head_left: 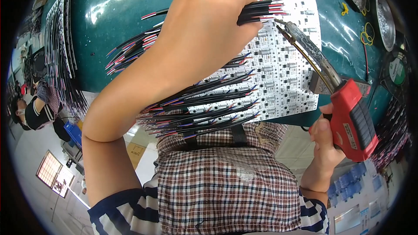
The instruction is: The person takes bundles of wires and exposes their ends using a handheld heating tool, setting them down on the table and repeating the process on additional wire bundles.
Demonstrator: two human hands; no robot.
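My left hand [213,13] is closed round a bundle of black-sheathed cables [257,12] over the upper part of a white circuit board panel [300,56]. Red, white and dark stripped wire ends stick out to the right of the fingers. A red soldering gun [355,122] is gripped in my right hand [324,139]. Its tip, with a thin brass-coloured feed tube alongside, points up and left, close to the wire ends; contact I cannot tell. Rows of black cables [217,91] lie across the panel's lower left, their tips at the small components.
Several boards with hanging cables [61,39] stand at the left of the green table [113,4]. A grey block [320,83] sits by the panel. At right are a metal dish [385,24], yellow bands [368,35] and a green solder spool [397,70]. Another person [37,109] sits far left.
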